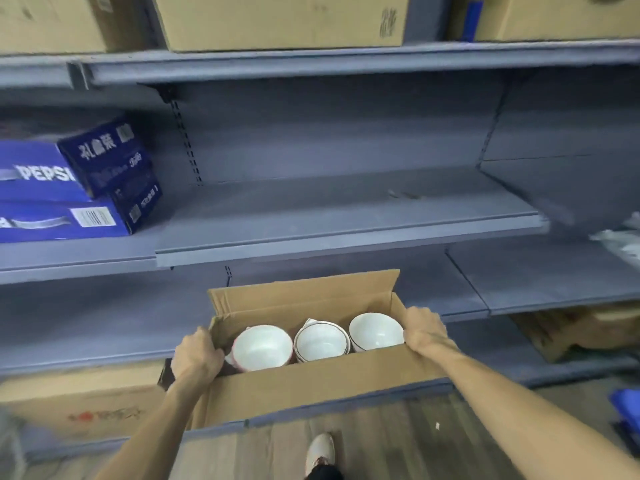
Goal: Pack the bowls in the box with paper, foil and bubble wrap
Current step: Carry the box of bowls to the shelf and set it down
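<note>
hands grip open brown cardboard box [311, 386] at its 2 short ends: left hand [195, 355] curled over left end wall, right hand [424, 327] wrapped over right end. judgement: box being carried or set at low grey metal shelf [104, 327]; keep it level, both grips equal, move slowly so loose contents don't knock. between hands, inside box, 3 white ceramic bowl stacks [320, 341] in row, rims up, close together; no paper, foil or bubble wrap visible around them. far flap upright. beyond, blue pepsi cartons [52, 195] on upper shelf.
</note>
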